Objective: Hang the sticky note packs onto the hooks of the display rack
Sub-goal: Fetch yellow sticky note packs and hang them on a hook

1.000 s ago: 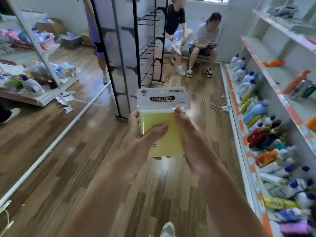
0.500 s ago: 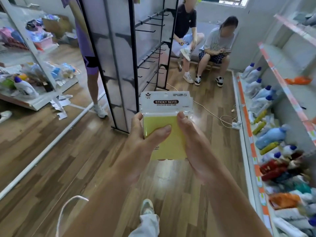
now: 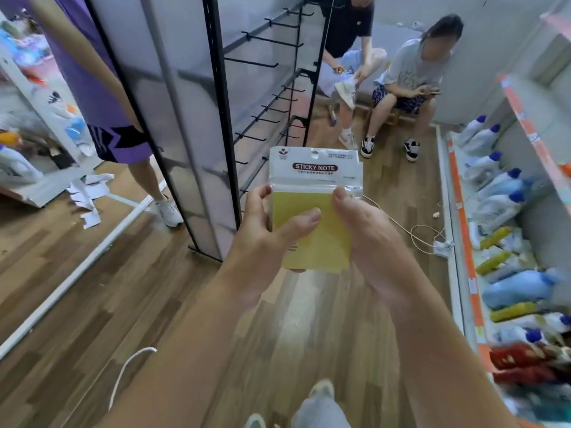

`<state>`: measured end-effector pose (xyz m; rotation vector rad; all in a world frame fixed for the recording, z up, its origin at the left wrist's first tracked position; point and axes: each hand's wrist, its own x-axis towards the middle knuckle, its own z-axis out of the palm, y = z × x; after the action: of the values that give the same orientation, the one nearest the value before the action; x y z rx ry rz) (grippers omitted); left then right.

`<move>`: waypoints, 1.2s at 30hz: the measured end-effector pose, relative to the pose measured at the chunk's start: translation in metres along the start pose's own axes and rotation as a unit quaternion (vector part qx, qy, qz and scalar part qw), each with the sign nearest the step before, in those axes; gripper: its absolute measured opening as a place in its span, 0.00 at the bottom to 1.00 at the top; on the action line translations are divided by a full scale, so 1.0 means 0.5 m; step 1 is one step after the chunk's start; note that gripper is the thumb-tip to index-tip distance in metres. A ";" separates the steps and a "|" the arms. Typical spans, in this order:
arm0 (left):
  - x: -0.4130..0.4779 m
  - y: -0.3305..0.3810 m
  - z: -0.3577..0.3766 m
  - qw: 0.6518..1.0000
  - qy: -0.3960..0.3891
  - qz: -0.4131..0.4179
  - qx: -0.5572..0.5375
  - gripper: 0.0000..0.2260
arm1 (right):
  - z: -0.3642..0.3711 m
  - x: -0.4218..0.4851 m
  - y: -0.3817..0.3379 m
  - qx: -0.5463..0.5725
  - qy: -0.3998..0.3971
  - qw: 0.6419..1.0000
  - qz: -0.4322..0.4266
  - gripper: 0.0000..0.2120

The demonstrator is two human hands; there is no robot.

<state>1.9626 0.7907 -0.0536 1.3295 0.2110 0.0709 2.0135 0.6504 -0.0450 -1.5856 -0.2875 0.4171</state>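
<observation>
On wooden floor [image 3: 92, 304], black display rack [image 3: 221, 118] with rows of hooks [image 3: 256, 63]. Held upright in the air just before it, yellow sticky note pack [image 3: 315, 180], hang hole uppermost. Gripped by left hand [image 3: 262, 245] and right hand [image 3: 370, 242], fingers [image 3: 304, 219] pinching its two sides.

The only legible words are "STICKY NOTE", white capitals on a dark red oval across the white header of the sticky note pack [image 3: 313, 183], just above the fingertips [image 3: 340, 196] pinching it; the small print beside and under that oval is too fine to read.
</observation>
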 end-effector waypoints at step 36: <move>1.144 0.217 0.124 0.952 0.223 0.209 0.008 0.30 | -0.345 1.225 -0.255 0.102 -0.058 0.952 -0.282 0.09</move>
<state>2.5420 0.8555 0.0014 1.3426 0.3091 0.7345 2.6475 0.7659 0.0318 -1.2096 -0.7430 0.0881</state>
